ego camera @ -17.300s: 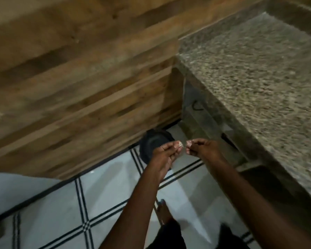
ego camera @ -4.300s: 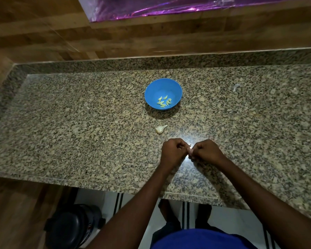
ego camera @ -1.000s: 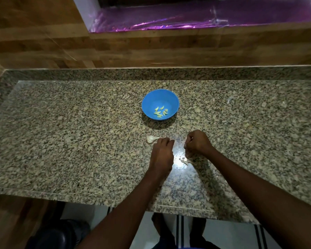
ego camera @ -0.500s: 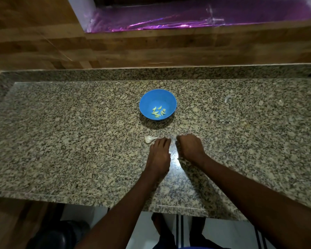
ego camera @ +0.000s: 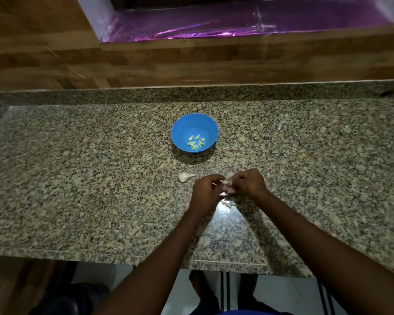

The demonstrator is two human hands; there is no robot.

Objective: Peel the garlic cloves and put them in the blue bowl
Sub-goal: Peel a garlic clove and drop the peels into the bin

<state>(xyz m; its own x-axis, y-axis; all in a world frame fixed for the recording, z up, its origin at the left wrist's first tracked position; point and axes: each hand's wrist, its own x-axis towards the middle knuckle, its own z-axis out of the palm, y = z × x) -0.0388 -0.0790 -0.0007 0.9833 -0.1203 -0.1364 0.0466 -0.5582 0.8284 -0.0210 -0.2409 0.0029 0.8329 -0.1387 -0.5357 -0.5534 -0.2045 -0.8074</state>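
Speckled granite countertop carries a smooth round blue bowl of pale green peeled cloves. Near its front edge, left hand and right hand meet, fingertips pinching one small garlic clove. Papery skins lie just beneath; an unpeeled teardrop clove rests just left.

Both forearms reach up from the near edge of the surface and converge just short of the blue bowl. The left hand and right hand meet knuckle to knuckle, fingers curled inward, each grip pinching a small pale garlic clove held between their fingertips, just above the surface.
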